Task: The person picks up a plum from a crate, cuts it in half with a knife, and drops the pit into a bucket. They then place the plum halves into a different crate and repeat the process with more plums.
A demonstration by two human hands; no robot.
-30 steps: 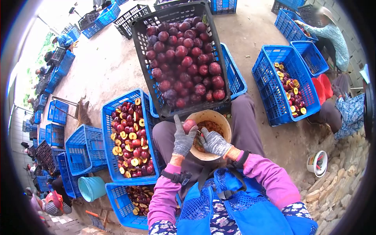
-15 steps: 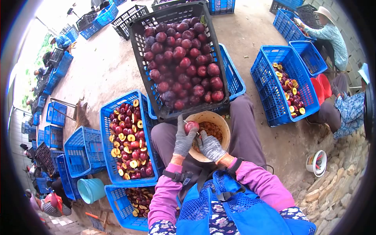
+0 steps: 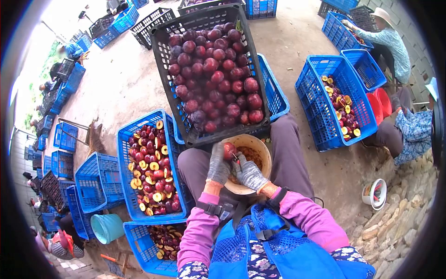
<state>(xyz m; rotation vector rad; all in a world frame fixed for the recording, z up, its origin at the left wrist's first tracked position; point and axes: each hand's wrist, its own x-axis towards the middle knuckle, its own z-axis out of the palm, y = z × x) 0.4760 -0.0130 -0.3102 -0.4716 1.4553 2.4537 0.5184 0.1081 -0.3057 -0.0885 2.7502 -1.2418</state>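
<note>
A dark red plum (image 3: 229, 151) is in my left hand (image 3: 218, 166), its gloved fingers wrapped round the fruit's left side. Close against the plum, my right hand (image 3: 250, 174) is closed on a small knife (image 3: 235, 159), mostly hidden by the glove. Both hands are over a cream bucket (image 3: 266, 158) between my knees, with brown wet scraps inside. Just beyond it, a black crate (image 3: 163, 69) full of whole plums (image 3: 213, 76) is tilted towards me on a blue crate (image 3: 275, 93).
To my left, a blue crate (image 3: 124, 172) holds halved plums (image 3: 153, 169), with another blue crate (image 3: 139, 251) below it. A turquoise bucket (image 3: 107, 228) stands farther left. At right are a crate of cut plums (image 3: 309, 100), a white bucket (image 3: 374, 194) and co-workers (image 3: 388, 49).
The plum has turned in my left hand, and the left fingers have shifted round it. My right hand stays close beside it. The view has moved slightly.
</note>
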